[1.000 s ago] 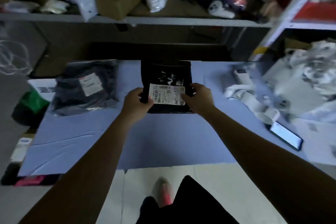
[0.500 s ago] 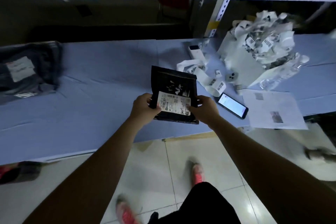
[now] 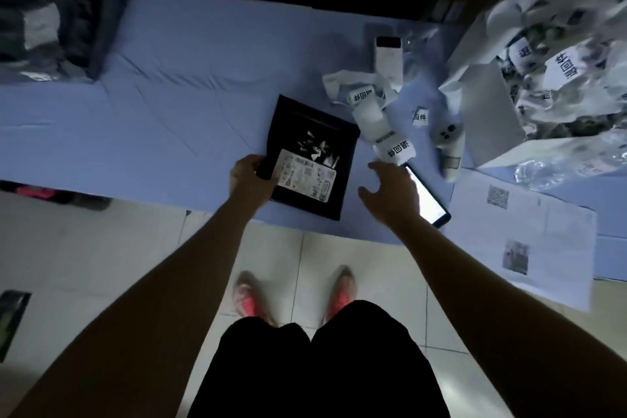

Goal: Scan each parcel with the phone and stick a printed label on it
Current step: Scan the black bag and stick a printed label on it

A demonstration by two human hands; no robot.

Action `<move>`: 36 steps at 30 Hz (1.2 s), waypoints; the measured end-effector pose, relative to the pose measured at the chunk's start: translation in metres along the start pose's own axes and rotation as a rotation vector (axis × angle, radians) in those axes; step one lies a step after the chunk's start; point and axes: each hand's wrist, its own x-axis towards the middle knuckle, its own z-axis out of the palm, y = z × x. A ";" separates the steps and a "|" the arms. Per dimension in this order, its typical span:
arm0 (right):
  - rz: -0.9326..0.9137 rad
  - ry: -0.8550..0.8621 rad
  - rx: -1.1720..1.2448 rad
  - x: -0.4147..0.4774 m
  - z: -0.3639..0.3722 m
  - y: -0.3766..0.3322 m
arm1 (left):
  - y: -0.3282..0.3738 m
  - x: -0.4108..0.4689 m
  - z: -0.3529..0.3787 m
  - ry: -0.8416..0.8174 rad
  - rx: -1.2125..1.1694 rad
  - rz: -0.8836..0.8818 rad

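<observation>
Pinning flat black plastic parcel [image 3: 314,132] at centre of blue cloth-covered surface [image 3: 169,112], left hand [image 3: 249,176] fingers clamping its 9 o'clock edge beside white shipping sticker [image 3: 307,176]. Hovering right hand [image 3: 390,193], fingers spread and grasping nothing, over lit black smartphone [image 3: 429,204] at parcel's 3 o'clock. Likely starting scan; next needing phone pickup, camera aiming at barcode. Counting: two parcels, second dark bagged parcel [image 3: 57,30] at 10 o'clock; one phone; one curling strip of white printed labels [image 3: 376,115] at 1 o'clock.

Blue table [image 3: 190,85] (parcel [image 3: 315,132], phone [image 3: 429,204], sheet [image 3: 543,234])
</observation>
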 end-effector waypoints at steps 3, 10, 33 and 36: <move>0.009 0.004 -0.232 0.002 -0.012 0.030 | 0.007 -0.009 0.004 0.036 -0.031 -0.047; 0.030 -0.060 -0.247 0.006 -0.017 0.065 | 0.015 -0.021 0.006 0.079 -0.112 -0.092; -0.094 -0.204 -0.178 0.009 -0.034 -0.015 | 0.009 0.005 -0.050 0.144 -0.313 0.001; -0.135 -0.237 -0.221 0.003 -0.039 -0.040 | 0.009 0.015 -0.057 0.167 -0.380 -0.034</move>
